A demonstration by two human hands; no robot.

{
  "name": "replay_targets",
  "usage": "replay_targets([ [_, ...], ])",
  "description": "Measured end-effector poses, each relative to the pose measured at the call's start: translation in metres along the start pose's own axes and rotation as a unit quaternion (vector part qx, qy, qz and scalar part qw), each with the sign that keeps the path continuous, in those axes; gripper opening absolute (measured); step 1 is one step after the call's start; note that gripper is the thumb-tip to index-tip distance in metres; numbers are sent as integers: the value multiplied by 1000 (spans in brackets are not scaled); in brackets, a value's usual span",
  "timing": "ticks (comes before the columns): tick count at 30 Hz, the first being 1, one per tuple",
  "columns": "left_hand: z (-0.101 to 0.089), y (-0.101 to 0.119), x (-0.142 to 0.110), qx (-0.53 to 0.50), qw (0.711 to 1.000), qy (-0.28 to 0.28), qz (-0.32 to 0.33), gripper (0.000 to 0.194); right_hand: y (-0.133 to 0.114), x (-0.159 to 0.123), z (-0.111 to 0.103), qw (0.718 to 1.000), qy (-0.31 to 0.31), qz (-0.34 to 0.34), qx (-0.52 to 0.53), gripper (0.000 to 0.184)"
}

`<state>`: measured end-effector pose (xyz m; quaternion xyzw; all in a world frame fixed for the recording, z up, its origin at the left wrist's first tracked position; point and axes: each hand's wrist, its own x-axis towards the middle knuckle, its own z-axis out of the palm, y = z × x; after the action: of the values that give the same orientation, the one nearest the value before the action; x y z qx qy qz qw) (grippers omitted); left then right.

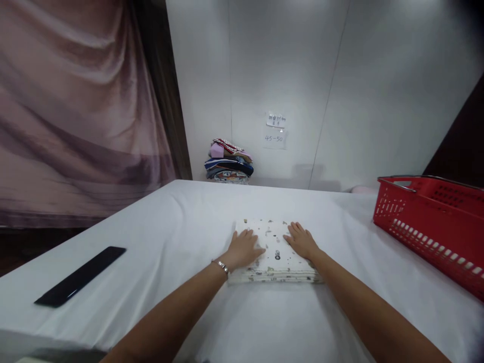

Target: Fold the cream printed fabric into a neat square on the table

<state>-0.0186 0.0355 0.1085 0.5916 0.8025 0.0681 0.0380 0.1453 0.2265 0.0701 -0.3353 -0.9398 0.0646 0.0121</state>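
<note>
Left hand (244, 248) and right hand (302, 241) flat, fingers together, pressing the folded white printed cloth (275, 252) mid-table on the white sheet (159, 242). Risk: uneven pressure could slide layers, skewing the fold.

Both arms outstretched, left hand (244, 248) and right hand (301, 241) palm-down, flat.

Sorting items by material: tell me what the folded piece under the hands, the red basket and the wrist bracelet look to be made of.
Folded piece: soft printed fabric, likely cotton; matte, with layered edges showing at the front.
Red basket: moulded plastic with slotted walls; its handle looks like grey metal.
Bracelet on the left hand: silvery and shiny, probably metal.
The right hand lies flat on the fabric too.
</note>
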Motion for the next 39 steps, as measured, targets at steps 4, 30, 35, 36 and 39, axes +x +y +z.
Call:
replay_targets([
  [4, 0, -6, 24, 13, 995, 71, -66, 72, 1, 0, 1, 1000, -3, 4, -7, 61],
  [30, 11, -21, -11, -38, 996, 72, -24, 62, -13, -43, -14, 999, -11, -42, 11, 63],
  [35, 18, -15, -33, -71, 996, 48, -24, 53, -14, -61, -13, 998, -30, -45, 22, 60],
  [36, 17, -14, -34, -88, 995, 49, -26, 52, -15, -61, -15, 998, -29, -42, 25, 58],
  [39, 12, -16, -36, -172, 981, 82, -37, 47, -18, -63, -20, 998, 6, -38, 52, 53],
])
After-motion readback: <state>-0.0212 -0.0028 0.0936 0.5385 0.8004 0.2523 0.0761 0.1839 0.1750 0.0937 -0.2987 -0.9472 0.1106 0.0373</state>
